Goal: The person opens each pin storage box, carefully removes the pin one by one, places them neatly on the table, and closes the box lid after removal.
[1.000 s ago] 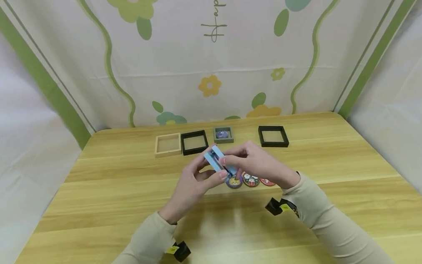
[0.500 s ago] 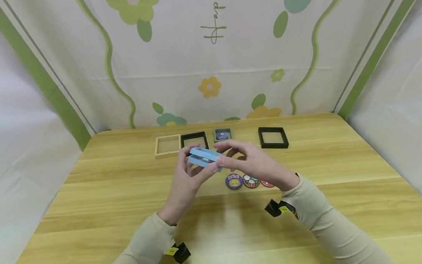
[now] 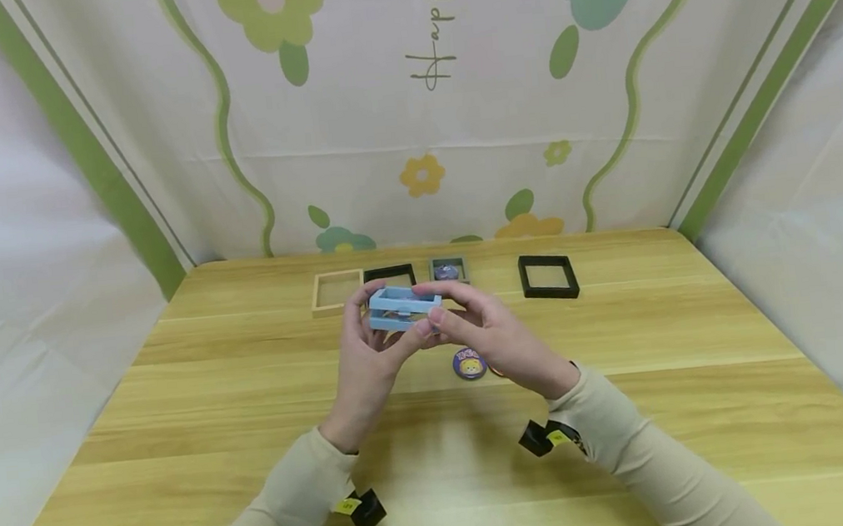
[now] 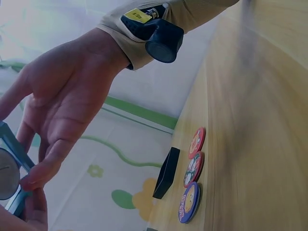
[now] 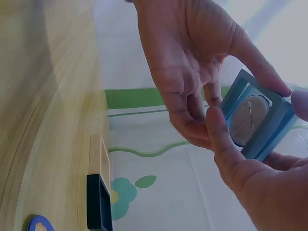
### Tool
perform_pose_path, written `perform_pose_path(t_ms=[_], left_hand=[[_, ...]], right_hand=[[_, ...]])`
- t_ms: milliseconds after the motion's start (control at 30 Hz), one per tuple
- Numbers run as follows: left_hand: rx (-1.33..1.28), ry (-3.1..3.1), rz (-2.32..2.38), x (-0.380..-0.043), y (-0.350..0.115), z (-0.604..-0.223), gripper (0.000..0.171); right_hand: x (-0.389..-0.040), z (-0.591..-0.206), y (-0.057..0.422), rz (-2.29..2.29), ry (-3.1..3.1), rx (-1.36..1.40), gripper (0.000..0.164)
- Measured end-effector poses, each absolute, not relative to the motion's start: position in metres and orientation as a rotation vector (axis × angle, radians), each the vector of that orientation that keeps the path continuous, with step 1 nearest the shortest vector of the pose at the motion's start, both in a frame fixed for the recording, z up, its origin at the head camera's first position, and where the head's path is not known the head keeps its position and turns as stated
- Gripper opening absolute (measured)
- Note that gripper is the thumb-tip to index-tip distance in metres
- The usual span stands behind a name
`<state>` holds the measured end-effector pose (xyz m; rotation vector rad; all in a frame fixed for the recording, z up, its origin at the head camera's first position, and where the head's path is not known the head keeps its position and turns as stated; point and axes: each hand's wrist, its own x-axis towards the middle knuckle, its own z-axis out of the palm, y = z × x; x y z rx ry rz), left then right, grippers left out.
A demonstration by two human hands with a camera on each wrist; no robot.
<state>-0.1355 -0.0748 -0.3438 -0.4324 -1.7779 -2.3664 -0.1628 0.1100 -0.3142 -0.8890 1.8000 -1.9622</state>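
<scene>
Both hands hold a light blue display frame (image 3: 404, 304) above the table. Its two halves stand slightly apart. My left hand (image 3: 367, 360) grips its left end between thumb and fingers; my right hand (image 3: 501, 335) pinches its right end. Inside the frame, the right wrist view shows the back of a round pin badge (image 5: 249, 120) with its metal pin. Below the right hand lies a purple badge with a bear (image 3: 470, 364). Beside it in the left wrist view are a Christmas-patterned badge (image 4: 193, 169) and a red badge (image 4: 197, 142), mostly hidden in the head view.
Along the table's back edge stand a pale wooden frame (image 3: 339, 310), a black frame (image 3: 390, 271) partly behind the left hand, and a small grey frame (image 3: 448, 262) holding a purple item. Another black frame (image 3: 549, 293) lies farther right. A flowered curtain (image 3: 348, 111) hangs behind.
The blue frame has turned from a steep slant to nearly level, its halves showing edge-on. Both hands have shifted left with it, and the right hand now covers more of the badges.
</scene>
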Motion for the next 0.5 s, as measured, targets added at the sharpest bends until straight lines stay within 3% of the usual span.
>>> perform_pose_path(t_ms=[500], left_hand=[[-0.43,-2.008,-2.207,-0.1331,-0.0682,-0.3492,0.082]], right_hand=[[-0.1639,-0.3139,0.1078,-2.13,1.785,-0.829,0.043]])
